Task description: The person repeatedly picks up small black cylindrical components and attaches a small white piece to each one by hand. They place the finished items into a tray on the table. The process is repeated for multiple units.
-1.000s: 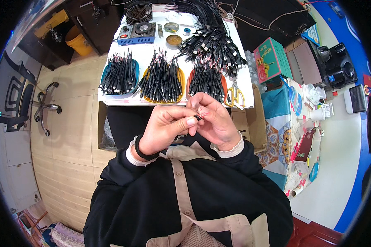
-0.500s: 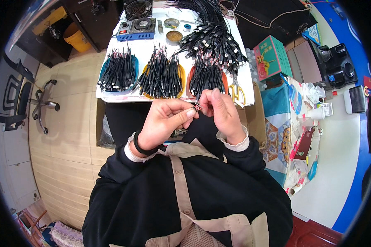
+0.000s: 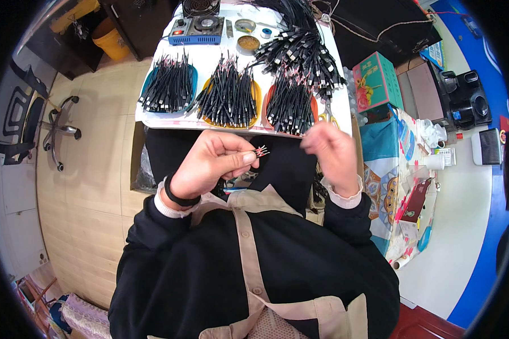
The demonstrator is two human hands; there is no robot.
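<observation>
Right now my left hand (image 3: 212,164) pinches a short cable end (image 3: 260,151), its bared wire tips poking toward my right hand (image 3: 332,155), which hangs loosely curled and blurred, apart from it and holding nothing I can see. Both hover just below the desk (image 3: 169,121) edge, open floor (image 3: 90,186) to my left.

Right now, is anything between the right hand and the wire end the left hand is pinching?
Nothing visible. The left hand pinches the cable end, its bared wire tips pointing toward the right hand. Between them is only open air above the dark lap; the trays of cables lie farther off on the table.
</observation>
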